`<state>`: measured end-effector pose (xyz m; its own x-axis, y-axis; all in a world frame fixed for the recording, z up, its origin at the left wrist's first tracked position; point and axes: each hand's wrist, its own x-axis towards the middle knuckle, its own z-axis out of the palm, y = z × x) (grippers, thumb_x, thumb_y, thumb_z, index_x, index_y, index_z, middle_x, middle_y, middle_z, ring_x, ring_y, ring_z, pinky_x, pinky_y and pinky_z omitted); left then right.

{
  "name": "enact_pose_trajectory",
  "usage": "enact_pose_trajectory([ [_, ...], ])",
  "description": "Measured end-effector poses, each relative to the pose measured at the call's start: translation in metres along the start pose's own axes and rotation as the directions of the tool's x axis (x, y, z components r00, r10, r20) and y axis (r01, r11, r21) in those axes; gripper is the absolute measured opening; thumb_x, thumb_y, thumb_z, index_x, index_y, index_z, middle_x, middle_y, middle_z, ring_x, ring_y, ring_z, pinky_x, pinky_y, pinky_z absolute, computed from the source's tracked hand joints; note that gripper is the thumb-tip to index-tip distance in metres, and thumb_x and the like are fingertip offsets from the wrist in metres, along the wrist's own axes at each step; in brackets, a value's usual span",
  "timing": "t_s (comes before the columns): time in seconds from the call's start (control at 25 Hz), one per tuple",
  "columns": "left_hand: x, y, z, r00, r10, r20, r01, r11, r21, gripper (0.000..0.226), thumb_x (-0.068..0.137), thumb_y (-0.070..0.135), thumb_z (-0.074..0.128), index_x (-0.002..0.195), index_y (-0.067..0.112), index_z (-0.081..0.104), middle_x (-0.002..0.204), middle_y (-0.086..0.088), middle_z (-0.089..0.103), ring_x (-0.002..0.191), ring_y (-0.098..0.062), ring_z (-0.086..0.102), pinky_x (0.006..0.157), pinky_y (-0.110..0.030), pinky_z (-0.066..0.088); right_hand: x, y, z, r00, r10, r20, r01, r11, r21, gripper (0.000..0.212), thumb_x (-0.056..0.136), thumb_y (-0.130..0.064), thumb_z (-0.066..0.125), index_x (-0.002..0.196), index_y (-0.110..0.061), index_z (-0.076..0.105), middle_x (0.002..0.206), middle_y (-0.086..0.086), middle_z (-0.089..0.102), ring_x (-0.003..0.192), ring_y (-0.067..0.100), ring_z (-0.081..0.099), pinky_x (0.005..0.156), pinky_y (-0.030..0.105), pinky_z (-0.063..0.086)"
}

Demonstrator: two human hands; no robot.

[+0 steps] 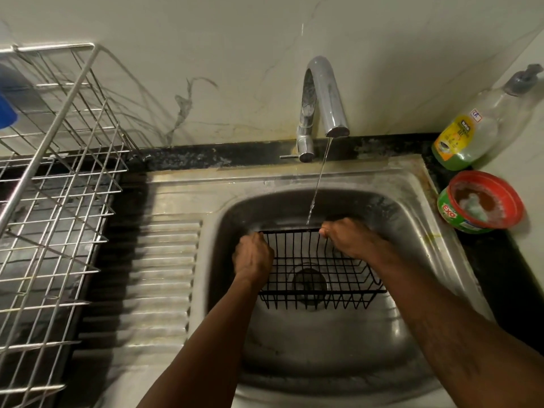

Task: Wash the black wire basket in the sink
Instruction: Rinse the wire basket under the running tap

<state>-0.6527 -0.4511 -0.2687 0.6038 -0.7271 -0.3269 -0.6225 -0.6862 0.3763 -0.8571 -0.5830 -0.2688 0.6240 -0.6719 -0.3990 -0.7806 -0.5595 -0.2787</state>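
Note:
The black wire basket hangs inside the steel sink, above the round drain. My left hand grips its left rim with curled fingers. Over at the far right corner of the rim, my right hand holds on the same way. A thin stream of water runs from the chrome tap and lands on the basket's far rim, between my two hands.
A steel dish rack stands on the left, beside the ribbed drainboard. A dish-soap bottle and a red-rimmed tub of dish paste sit on the counter at the right. The wall rises right behind the tap.

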Motion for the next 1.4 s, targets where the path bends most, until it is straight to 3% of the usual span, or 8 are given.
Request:
enact_pose_trajectory([
  [0.2,-0.011,0.023,0.017,0.995,0.082,0.063,-0.083,0.997,0.007,0.016,0.101,0.019,0.046,0.099,0.015,0.062,0.09,-0.003,0.06,0.075,-0.016,0.061,0.071,-0.035,0.059,0.022,-0.064,0.025,0.976,-0.212,-0.047,0.209,0.977,-0.05,0.025,0.109,-0.035,0.035,0.118,-0.022,0.055,0.095,0.003,0.065,0.075,0.017,0.061,0.07,0.038,0.055],
  [0.52,0.006,0.003,0.003,1.0,-0.011,-0.024,0.01,0.999,-0.043,0.025,0.104,0.023,0.041,0.089,0.019,0.061,0.08,0.0,0.062,0.068,-0.012,0.061,0.066,-0.03,0.055,-0.001,0.016,0.014,0.994,-0.027,-0.11,0.007,0.984,-0.177,0.026,0.108,-0.04,0.034,0.116,-0.029,0.056,0.103,-0.002,0.069,0.096,0.021,0.067,0.089,0.041,0.05],
  [0.72,-0.006,0.03,0.016,0.995,0.097,0.036,-0.096,0.995,-0.03,0.02,0.1,0.02,0.047,0.098,0.014,0.066,0.09,-0.006,0.066,0.078,-0.023,0.065,0.072,-0.039,0.059,0.029,-0.053,0.026,0.985,-0.168,-0.038,0.166,0.985,-0.054,0.027,0.109,-0.035,0.036,0.126,-0.023,0.053,0.116,0.009,0.068,0.094,0.028,0.064,0.083,0.042,0.05],
  [0.96,0.005,0.016,0.006,1.0,-0.005,-0.011,0.004,0.997,-0.076,0.022,0.102,0.02,0.045,0.083,0.021,0.055,0.078,0.002,0.056,0.064,-0.008,0.052,0.052,-0.019,0.036,0.021,-0.023,0.025,0.976,-0.135,-0.171,0.108,0.982,-0.157,0.026,0.108,-0.031,0.037,0.124,-0.028,0.058,0.091,-0.001,0.068,0.082,0.017,0.068,0.079,0.039,0.058],
  [1.08,0.008,0.011,0.005,0.999,-0.033,-0.036,0.029,0.995,-0.096,0.026,0.103,0.021,0.043,0.08,0.021,0.055,0.077,0.0,0.057,0.064,-0.009,0.053,0.054,-0.022,0.041,0.012,-0.004,0.023,0.947,-0.059,-0.317,0.026,0.994,-0.107,0.033,0.108,-0.035,0.034,0.114,-0.022,0.064,0.097,0.002,0.07,0.091,0.02,0.067,0.085,0.041,0.057],
  [1.2,0.011,0.02,0.01,0.999,-0.047,-0.008,0.046,0.994,-0.097,0.022,0.102,0.02,0.046,0.085,0.016,0.06,0.08,-0.001,0.058,0.066,-0.011,0.055,0.057,-0.025,0.044,0.02,-0.037,0.033,0.867,-0.198,-0.458,0.222,0.975,-0.002,0.03,0.1,-0.02,0.044,0.108,-0.014,0.072,0.109,0.006,0.07,0.103,0.02,0.062,0.09,0.035,0.055],
  [1.28,0.011,0.024,0.012,1.0,-0.02,0.008,0.02,0.995,-0.095,0.023,0.102,0.023,0.046,0.088,0.017,0.062,0.081,-0.001,0.058,0.068,-0.013,0.056,0.058,-0.025,0.043,0.025,-0.068,0.034,0.905,-0.235,-0.356,0.297,0.946,0.129,0.017,0.095,-0.017,0.057,0.09,-0.015,0.073,0.092,0.003,0.07,0.087,0.015,0.063,0.082,0.033,0.055],
  [1.4,0.009,0.02,0.014,1.0,0.004,0.02,-0.002,0.995,-0.102,0.021,0.102,0.025,0.048,0.086,0.019,0.06,0.081,0.001,0.06,0.064,-0.009,0.055,0.051,-0.021,0.038,0.037,-0.08,0.038,0.995,-0.096,-0.016,0.095,0.92,0.38,0.017,0.09,-0.014,0.07,0.077,-0.024,0.066,0.077,-0.002,0.068,0.071,0.012,0.066,0.071,0.035,0.057],
])
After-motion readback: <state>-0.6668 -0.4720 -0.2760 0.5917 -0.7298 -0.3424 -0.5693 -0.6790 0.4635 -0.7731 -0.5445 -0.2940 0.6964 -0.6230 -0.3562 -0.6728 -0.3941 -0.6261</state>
